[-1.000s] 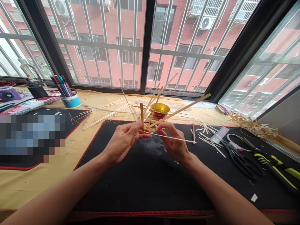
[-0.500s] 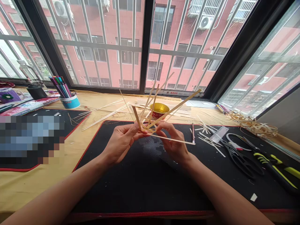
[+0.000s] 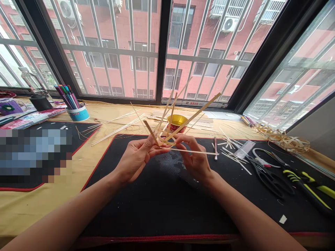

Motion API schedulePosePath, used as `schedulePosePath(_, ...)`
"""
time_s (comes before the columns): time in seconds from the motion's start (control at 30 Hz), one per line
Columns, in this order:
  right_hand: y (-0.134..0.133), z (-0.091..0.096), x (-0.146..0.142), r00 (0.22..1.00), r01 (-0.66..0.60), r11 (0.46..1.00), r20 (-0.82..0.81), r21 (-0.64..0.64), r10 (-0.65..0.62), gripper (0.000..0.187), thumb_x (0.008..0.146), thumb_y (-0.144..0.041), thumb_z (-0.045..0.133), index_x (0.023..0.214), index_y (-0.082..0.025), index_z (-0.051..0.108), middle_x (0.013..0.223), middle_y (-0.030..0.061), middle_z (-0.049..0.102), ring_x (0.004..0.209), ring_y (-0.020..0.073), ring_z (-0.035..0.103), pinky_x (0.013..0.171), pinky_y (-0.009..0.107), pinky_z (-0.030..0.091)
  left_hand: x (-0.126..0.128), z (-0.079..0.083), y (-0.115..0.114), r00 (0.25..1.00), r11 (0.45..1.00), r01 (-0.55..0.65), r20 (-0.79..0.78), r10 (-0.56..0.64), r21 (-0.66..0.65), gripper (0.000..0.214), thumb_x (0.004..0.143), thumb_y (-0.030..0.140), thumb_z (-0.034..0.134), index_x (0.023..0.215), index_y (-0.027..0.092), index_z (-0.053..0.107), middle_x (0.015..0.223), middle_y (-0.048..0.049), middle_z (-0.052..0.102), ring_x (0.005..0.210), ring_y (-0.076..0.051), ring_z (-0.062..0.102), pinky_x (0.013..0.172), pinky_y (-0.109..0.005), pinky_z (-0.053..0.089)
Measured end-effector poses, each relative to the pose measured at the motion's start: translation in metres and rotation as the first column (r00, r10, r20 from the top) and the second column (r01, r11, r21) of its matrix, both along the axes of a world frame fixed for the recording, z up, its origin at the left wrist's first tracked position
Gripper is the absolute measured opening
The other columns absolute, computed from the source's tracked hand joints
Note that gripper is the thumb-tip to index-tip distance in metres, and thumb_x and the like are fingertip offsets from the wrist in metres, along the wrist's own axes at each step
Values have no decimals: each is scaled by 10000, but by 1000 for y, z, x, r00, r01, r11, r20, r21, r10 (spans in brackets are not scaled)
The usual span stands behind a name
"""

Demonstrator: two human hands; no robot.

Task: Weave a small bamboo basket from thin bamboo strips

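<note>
Between my two hands, a small open weave of bamboo strips is held above the black mat. Its loose ends fan upward and outward, and one thin strip points right across my fingers. My left hand is closed, thumb on top, pinching the weave at its left side. The fingers of my right hand are bent and pinch the strips at the right side. Just behind the weave stands a red cup with a gold inside, partly hidden by the strips.
Loose bamboo strips lie at the back. To the right are short strips, a pencil-like stick, black scissors, yellow-black pliers and woven bamboo pieces. A blue cup of pens stands left, near the window.
The weave has tilted slightly in my hands. The thin strip on the right has swung up at its far end, and the upper strip ends have shifted a little left.
</note>
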State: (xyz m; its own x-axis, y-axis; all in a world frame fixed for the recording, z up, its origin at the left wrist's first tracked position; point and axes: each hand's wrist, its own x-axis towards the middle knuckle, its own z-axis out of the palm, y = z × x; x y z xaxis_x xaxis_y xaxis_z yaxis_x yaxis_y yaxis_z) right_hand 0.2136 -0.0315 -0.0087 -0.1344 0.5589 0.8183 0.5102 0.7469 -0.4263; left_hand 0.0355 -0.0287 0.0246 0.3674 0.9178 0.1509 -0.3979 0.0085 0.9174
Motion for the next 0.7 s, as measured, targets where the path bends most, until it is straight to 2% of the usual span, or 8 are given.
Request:
schedulePosePath(0.13, 0, -1, 3, 996, 72, 997, -43, 8, -72, 87, 910, -211, 501, 970, -251, 550, 999, 43, 708, 945, 202, 680, 816, 335, 539, 1, 0, -1, 1000, 1000, 8, -5, -8, -13, 431, 668, 491, 769, 828, 93, 727, 964, -130, 729, 871, -276, 704, 873, -431, 538)
schedulePosePath(0.27, 0, 0, 5, 991, 127, 988, 27, 88, -130, 181, 922, -204, 491, 1082, -272, 543, 1011, 29, 708, 912, 196, 688, 812, 331, 545, 0, -1, -2, 992, 1000, 25, -128, -24, 9, 391, 623, 377, 832, 882, 103, 729, 980, -123, 733, 870, -274, 705, 910, -454, 520)
schedulePosePath(0.37, -4, 4, 5, 973, 184, 959, 95, 214, -208, 320, 913, -183, 514, 1217, -279, 487, 1093, 46, 695, 1016, 216, 663, 952, 406, 490, -2, -3, 2, 996, 1000, 2, -86, -2, 4, 268, 640, 329, 829, 750, 117, 707, 877, -82, 746, 850, -253, 710, 934, -452, 512)
schedulePosePath(0.47, -15, 9, 5, 964, 244, 902, 13, 357, -266, 370, 869, -159, 572, 1206, -274, 473, 1185, 64, 657, 1133, 259, 608, 1032, 515, 414, -4, -3, 7, 1000, 999, -16, 7, 16, 33, 227, 670, 308, 814, 733, 135, 682, 836, -57, 741, 898, -252, 706, 942, -444, 509)
schedulePosePath(0.53, -22, 10, 4, 972, 232, 889, -71, 395, -223, 312, 838, -157, 606, 1102, -287, 503, 1106, 53, 686, 1049, 265, 649, 932, 517, 491, -5, -1, 9, 999, 997, -22, 48, 19, 76, 211, 682, 298, 807, 763, 150, 680, 875, -54, 738, 932, -260, 699, 928, -446, 517)
schedulePosePath(0.57, -25, 11, 3, 977, 213, 897, -95, 388, -191, 270, 830, -157, 615, 1046, -290, 520, 1004, 42, 710, 942, 250, 683, 836, 474, 542, -5, 0, 9, 998, 995, -25, 60, 19, 97, 204, 686, 294, 805, 769, 156, 679, 915, -56, 736, 934, -261, 699, 917, -446, 524)
schedulePosePath(0.63, -26, 10, 0, 987, 156, 937, -81, 313, -138, 171, 836, -161, 616, 953, -275, 564, 788, 18, 709, 715, 200, 688, 650, 362, 566, -6, 1, 10, 998, 991, -24, 64, 16, 130, 188, 691, 287, 800, 784, 170, 688, 1032, -59, 720, 916, -255, 705, 896, -437, 538)
schedulePosePath(0.7, -22, 8, -3, 996, 89, 980, -34, 178, -84, 59, 852, -194, 613, 885, -243, 609, 707, 13, 692, 624, 163, 662, 581, 299, 548, -7, 2, 9, 998, 987, -26, 52, 18, 158, 162, 709, 296, 785, 793, 186, 701, 1136, -55, 689, 882, -243, 713, 871, -416, 552)
